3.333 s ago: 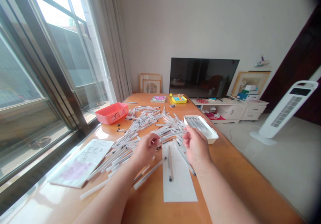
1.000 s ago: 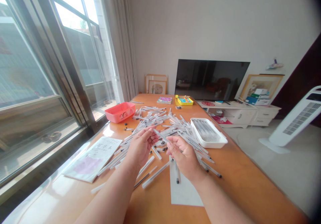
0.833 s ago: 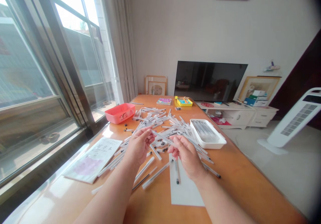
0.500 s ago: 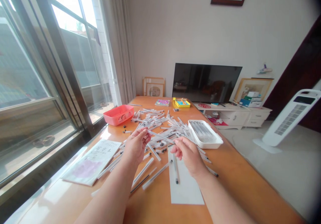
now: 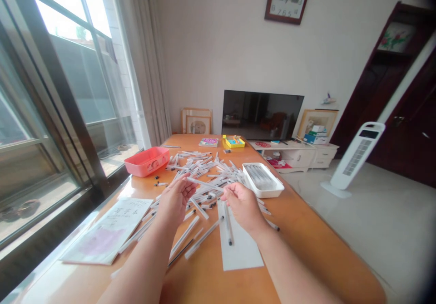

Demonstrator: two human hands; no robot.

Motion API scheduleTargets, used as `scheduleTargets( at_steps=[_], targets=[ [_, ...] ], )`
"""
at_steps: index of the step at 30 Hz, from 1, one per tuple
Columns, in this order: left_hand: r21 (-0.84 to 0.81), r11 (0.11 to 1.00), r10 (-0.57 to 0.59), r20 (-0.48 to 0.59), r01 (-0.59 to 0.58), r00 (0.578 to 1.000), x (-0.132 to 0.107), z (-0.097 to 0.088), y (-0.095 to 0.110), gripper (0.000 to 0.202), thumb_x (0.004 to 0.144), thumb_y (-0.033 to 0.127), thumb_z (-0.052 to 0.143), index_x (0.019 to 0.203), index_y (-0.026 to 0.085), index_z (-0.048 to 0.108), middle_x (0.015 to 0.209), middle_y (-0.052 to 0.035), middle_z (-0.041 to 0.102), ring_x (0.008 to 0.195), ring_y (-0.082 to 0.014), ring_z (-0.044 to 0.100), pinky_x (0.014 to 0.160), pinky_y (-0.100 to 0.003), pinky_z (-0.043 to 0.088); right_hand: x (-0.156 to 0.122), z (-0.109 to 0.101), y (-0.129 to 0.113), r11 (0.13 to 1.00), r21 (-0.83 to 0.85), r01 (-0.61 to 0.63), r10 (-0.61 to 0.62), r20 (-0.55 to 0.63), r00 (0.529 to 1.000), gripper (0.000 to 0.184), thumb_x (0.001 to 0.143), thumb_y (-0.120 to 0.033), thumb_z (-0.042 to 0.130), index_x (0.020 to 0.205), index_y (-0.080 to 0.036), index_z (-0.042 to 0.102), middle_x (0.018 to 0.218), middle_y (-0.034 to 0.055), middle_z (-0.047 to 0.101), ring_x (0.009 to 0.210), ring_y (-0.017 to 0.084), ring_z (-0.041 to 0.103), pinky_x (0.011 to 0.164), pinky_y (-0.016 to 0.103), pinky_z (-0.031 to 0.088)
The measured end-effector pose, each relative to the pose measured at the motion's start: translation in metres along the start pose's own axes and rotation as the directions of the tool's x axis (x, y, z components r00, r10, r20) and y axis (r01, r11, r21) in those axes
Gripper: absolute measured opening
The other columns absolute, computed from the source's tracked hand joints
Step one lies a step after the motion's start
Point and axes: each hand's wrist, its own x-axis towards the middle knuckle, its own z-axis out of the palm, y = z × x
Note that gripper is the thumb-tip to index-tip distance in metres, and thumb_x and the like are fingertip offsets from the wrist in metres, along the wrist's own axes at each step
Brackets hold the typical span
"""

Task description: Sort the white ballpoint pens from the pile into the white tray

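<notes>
Two bare hands, one translucent pen barrel (image 5: pixel 206 184): you hold the slim tube stretched between your left hand (image 5: pixel 175 199) and your right hand (image 5: pixel 243 206), over a spread of loose pens (image 5: pixel 230 173). The step in hand appears to be close work on this single piece, probably at the end by your right fingertips (image 5: pixel 226 196); whether a refill sits inside is too small to tell. The next move, as judged here, calls for a firm pinch at both ends and a straight line between them, since so thin a tube could skew or slip.

Your left palm is turned inward, thumb and forefinger closed on the far end, the other fingers curled below. Your right hand shows its back, thumb and forefinger nipping the opposite end, the remaining fingers tucked under. Both forearms reach up and inward; the barrel slants down from left hand to right.

Just below your right hand, a black-ended pen (image 5: pixel 228 224) lies on a white paper sheet (image 5: pixel 241 256). Beyond that hand and to its right, a white plastic tray (image 5: pixel 269 194) holds a row of pens. An exercise book (image 5: pixel 109 231) lies left of your left hand; a coral-pink basket (image 5: pixel 140 164) stands farther off on the same side.
</notes>
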Motion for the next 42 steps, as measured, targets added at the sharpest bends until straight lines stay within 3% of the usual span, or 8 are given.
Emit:
scheduleTargets(
  at_steps=[6,12,17,22,27,31,35,42],
  targets=[
    [0.063,0.998,0.006,-0.091,0.0,0.996,0.003,0.001,0.0,0.037,0.077,0.028,0.077,0.11,0.013,0.067,0.095,-0.0139,0.075,0.085,-0.0205,0.074,0.072,-0.028,0.056,0.006,-0.017,-0.011,0.981,-0.187,0.051,-0.074,-0.12,0.99,0.024,0.094,-0.041,0.054,0.087,-0.021,0.066,0.079,0.0027,0.073,0.069,0.017,0.063,0.063,0.027,0.044],
    [0.151,0.989,0.012,-0.118,0.006,0.993,0.001,0.002,0.001,0.034,0.074,0.033,0.08,0.1,0.015,0.07,0.09,-0.0109,0.075,0.082,-0.0191,0.072,0.072,-0.027,0.052,0.027,-0.072,0.0,0.982,-0.17,-0.084,0.019,-0.352,0.936,0.028,0.086,-0.045,0.059,0.085,-0.019,0.069,0.077,0.0053,0.073,0.067,0.019,0.062,0.064,0.029,0.046],
    [0.36,0.923,0.11,0.097,-0.137,0.989,-0.016,0.017,0.005,0.046,0.073,0.042,0.082,0.113,0.02,0.072,0.106,-0.0106,0.075,0.096,-0.023,0.069,0.08,-0.029,0.05,0.014,-0.097,0.0,0.975,0.019,-0.22,0.218,-0.225,0.95,0.025,0.08,-0.041,0.064,0.087,-0.017,0.068,0.077,0.0061,0.074,0.061,0.015,0.059,0.056,0.026,0.043],
    [0.439,0.888,-0.038,0.366,-0.137,0.93,-0.035,0.032,0.002,0.031,0.07,0.031,0.085,0.099,0.022,0.079,0.104,-0.0089,0.076,0.102,-0.0271,0.067,0.085,-0.03,0.051,-0.005,-0.069,-0.012,0.953,0.081,-0.291,0.289,0.031,0.957,0.015,0.079,-0.031,0.063,0.083,-0.017,0.065,0.072,0.0039,0.072,0.059,0.012,0.056,0.055,0.023,0.041],
    [0.499,0.859,-0.199,0.531,-0.114,0.823,-0.033,0.024,-0.015,0.014,0.078,0.035,0.078,0.083,0.022,0.079,0.084,-0.008,0.076,0.084,-0.0239,0.067,0.082,-0.032,0.05,-0.001,-0.041,-0.014,0.956,0.182,-0.231,0.239,-0.027,0.971,0.018,0.08,-0.032,0.065,0.088,-0.017,0.064,0.074,0.0045,0.071,0.063,0.013,0.059,0.058,0.024,0.044],
    [0.416,0.909,-0.173,0.458,-0.038,0.872,-0.032,0.026,-0.013,0.02,0.081,0.039,0.076,0.088,0.02,0.075,0.085,-0.0085,0.075,0.085,-0.0218,0.067,0.079,-0.029,0.048,0.0,-0.024,-0.006,0.945,0.278,-0.172,0.206,-0.097,0.974,0.038,0.081,-0.044,0.069,0.108,-0.018,0.061,0.087,0.0055,0.072,0.075,0.017,0.065,0.066,0.028,0.05],
    [0.284,0.958,-0.146,0.35,0.043,0.926,-0.035,0.033,-0.005,0.025,0.084,0.043,0.073,0.093,0.02,0.069,0.1,-0.0093,0.075,0.092,-0.0217,0.067,0.079,-0.03,0.048,-0.008,-0.002,-0.001,0.98,0.087,-0.182,0.182,-0.002,0.983,0.026,0.083,-0.043,0.066,0.092,-0.018,0.065,0.077,0.0024,0.069,0.071,0.017,0.064,0.063,0.028,0.048],
    [0.145,0.977,-0.2,0.351,0.157,0.915,-0.037,0.036,-0.004,0.027,0.081,0.041,0.076,0.091,0.018,0.065,0.109,-0.0117,0.073,0.107,-0.0264,0.066,0.088,-0.037,0.049,-0.013,0.019,-0.018,0.982,0.072,-0.174,0.165,0.117,0.979,0.022,0.088,-0.038,0.059,0.081,-0.018,0.067,0.072,0.0015,0.07,0.063,0.015,0.061,0.061,0.027,0.047]
  ],
)
